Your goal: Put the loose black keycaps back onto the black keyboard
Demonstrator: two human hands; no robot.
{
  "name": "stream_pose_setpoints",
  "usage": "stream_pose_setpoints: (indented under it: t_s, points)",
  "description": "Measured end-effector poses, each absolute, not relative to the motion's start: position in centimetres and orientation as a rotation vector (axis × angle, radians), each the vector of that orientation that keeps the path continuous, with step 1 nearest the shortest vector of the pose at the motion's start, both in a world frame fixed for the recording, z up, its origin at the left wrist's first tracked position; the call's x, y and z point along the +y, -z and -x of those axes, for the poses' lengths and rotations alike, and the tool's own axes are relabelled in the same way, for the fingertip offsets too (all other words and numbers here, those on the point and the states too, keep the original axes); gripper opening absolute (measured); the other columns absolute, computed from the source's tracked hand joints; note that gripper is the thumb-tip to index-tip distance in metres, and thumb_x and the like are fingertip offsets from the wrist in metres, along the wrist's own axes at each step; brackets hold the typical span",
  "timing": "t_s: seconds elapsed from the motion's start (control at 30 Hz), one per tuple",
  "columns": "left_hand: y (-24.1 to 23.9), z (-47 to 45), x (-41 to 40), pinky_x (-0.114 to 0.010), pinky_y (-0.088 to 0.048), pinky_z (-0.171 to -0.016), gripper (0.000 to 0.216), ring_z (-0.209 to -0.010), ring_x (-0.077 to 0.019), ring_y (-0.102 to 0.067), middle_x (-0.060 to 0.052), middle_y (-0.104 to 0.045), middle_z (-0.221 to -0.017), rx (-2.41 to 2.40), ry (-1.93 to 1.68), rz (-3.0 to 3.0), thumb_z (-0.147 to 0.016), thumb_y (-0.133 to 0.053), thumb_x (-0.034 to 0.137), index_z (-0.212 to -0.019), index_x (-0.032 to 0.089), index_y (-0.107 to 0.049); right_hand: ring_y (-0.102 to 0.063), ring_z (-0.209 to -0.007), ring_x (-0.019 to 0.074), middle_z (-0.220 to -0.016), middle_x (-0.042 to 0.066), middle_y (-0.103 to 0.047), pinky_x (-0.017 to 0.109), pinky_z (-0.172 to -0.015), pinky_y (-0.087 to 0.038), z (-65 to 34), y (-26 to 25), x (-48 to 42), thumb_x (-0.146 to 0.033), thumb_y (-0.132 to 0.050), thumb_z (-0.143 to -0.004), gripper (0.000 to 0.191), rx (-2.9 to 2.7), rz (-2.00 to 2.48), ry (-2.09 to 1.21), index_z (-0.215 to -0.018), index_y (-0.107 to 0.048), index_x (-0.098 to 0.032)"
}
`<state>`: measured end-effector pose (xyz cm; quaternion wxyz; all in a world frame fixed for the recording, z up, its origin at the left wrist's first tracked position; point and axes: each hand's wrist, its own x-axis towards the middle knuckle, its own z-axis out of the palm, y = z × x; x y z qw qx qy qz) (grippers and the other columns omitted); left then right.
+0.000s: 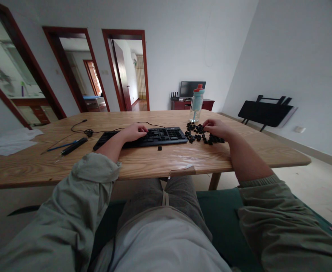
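A black keyboard (174, 135) lies across the wooden table in front of me, with some key positions seemingly bare. My left hand (133, 132) rests on its left-middle part, fingers loosely bent and thumb apart from them; nothing shows between them. To the right of the keyboard is a loose scatter of black keycaps (194, 130). Over the scatter's right side, my right hand (213, 126) has its fingertips pinched together at a keycap, which they mostly hide. One single keycap (159, 148) sits apart, just in front of the keyboard's near edge.
A clear bottle with a red lid (196, 104) stands behind the keycaps. On the left lie a black pen-like tool (74, 146), a blue stick (61, 146), a coiled cable (88, 132) and white tissue (10, 141). The table's near edge (143, 175) runs before my lap.
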<state>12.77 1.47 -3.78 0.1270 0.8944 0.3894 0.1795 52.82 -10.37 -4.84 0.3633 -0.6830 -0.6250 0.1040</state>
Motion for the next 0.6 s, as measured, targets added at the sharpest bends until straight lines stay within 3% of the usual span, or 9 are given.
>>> stream_pose_setpoints:
  t_s: [0.27, 0.47, 0.6]
  points:
    - [4.1, -12.7, 1.9, -0.028, -0.051, -0.074, 0.036, -0.082, -0.0195, -0.067, -0.004, -0.074, -0.094, 1.128, -0.541, -2.595, -0.078, -0.058, 0.040, -0.103, 0.019, -0.071, -0.050, -0.060, 0.0111, -0.084, 0.005, -0.066, 0.022, -0.050, -0.038, -51.5, 4.2, -11.2, -0.025, -0.058, -0.081, 0.014, -1.489, 1.648, -0.480, -0.090, -0.065, -0.017]
    - [4.0, -12.7, 1.7, -0.027, -0.050, -0.074, 0.035, -0.083, -0.0188, -0.067, -0.004, -0.074, -0.095, 1.124, -0.546, -2.592, -0.078, -0.058, 0.040, -0.102, 0.019, -0.071, -0.055, -0.070, 0.0142, -0.095, 0.007, -0.069, 0.022, -0.052, -0.043, -51.6, 4.3, -11.0, -0.030, -0.059, -0.085, 0.015, -1.469, 1.747, -0.460, -0.090, -0.066, -0.019]
    - [4.1, -12.7, 1.8, -0.028, -0.051, -0.076, 0.035, -0.085, -0.0198, -0.067, -0.005, -0.074, -0.095, 1.112, -0.546, -2.587, -0.078, -0.057, 0.040, -0.102, 0.018, -0.071, -0.054, -0.066, 0.0123, -0.100, 0.007, -0.071, 0.021, -0.052, -0.043, -51.5, 4.5, -10.9, -0.026, -0.058, -0.085, 0.010, -1.434, 1.705, -0.526, -0.091, -0.063, -0.020]
